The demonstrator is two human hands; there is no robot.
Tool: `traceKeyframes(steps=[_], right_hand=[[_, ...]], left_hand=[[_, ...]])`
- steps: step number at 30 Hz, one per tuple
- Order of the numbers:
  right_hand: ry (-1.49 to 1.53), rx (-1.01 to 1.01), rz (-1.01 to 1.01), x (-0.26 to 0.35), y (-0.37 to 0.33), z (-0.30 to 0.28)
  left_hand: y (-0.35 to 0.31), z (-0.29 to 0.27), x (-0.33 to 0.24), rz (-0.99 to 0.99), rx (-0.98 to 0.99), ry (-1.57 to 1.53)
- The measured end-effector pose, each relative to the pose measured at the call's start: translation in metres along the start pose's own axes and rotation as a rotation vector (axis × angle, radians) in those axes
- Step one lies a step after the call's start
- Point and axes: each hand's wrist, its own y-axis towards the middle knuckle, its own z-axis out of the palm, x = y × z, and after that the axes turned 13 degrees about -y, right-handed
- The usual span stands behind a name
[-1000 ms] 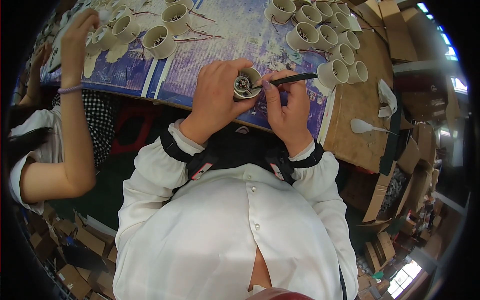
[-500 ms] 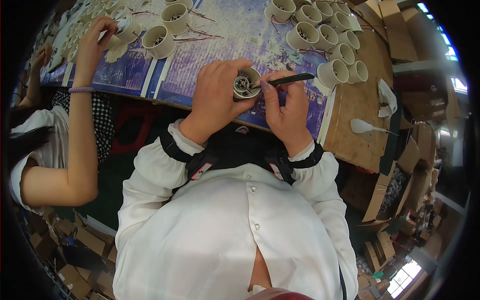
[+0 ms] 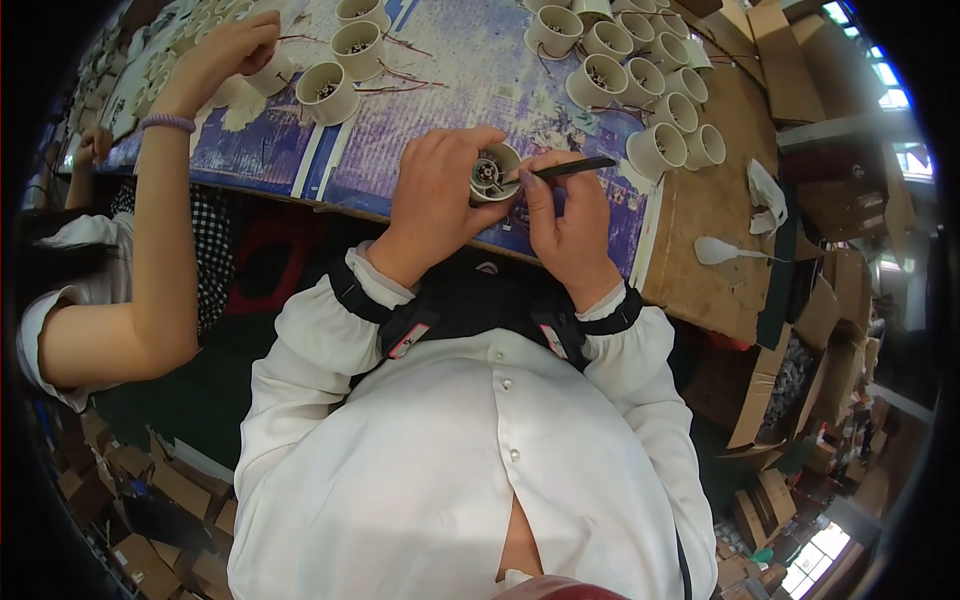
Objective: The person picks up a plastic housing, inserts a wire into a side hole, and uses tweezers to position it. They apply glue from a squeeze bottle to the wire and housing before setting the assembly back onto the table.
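My left hand [image 3: 432, 195] is wrapped round a white plastic cup-shaped housing [image 3: 508, 158], its open top tilted up toward me. Inside the housing sits a round dark and metallic part [image 3: 487, 174]. Between the thumb and fingers of my right hand [image 3: 568, 215] is a slim black-handled tool [image 3: 580, 166], perhaps tweezers. Its tip points left and reaches into the mouth of the housing; what exactly it touches is too small to tell. Both hands are just above the near edge of the table [image 3: 440, 90].
Similar white housings with small parts inside stand in a cluster [image 3: 640, 75] at the right and singly [image 3: 327, 93] at the left, some trailing thin red wires. A white squeeze bottle with a thin nozzle [image 3: 715, 250] lies at right. A co-worker's arm [image 3: 165, 240] reaches over the table's left side.
The black-handled tool has shifted slightly left and down, its tip still in the housing. The co-worker's hand has moved up and right. My view has shifted a little.
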Motion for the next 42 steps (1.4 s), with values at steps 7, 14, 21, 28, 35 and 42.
traceKeyframes(steps=[7, 14, 21, 28, 35, 42], right_hand=[[-0.097, -0.001, -0.033, 0.0, 0.006, -0.004], [0.014, -0.224, -0.019, 0.004, 0.001, -0.03], [-0.64, -0.06, -0.044, -0.013, -0.045, -0.119], [-0.738, -0.171, 0.103, -0.051, -0.094, -0.118], [-0.433, -0.512, 0.232, -0.083, -0.143, -0.116], [-0.256, -0.748, 0.553, -0.105, -0.149, -0.133]], left_hand=[[0.006, 0.001, 0.003, 0.031, -0.014, 0.011], [-0.004, 0.002, 0.008, -0.068, 0.022, 0.005], [0.002, -0.009, 0.005, -0.202, -0.051, 0.066], [0.015, -0.013, 0.019, -0.192, -0.13, 0.162], [0.004, -0.012, 0.017, -0.207, -0.142, 0.142], [0.004, -0.008, 0.02, -0.181, -0.168, 0.139]])
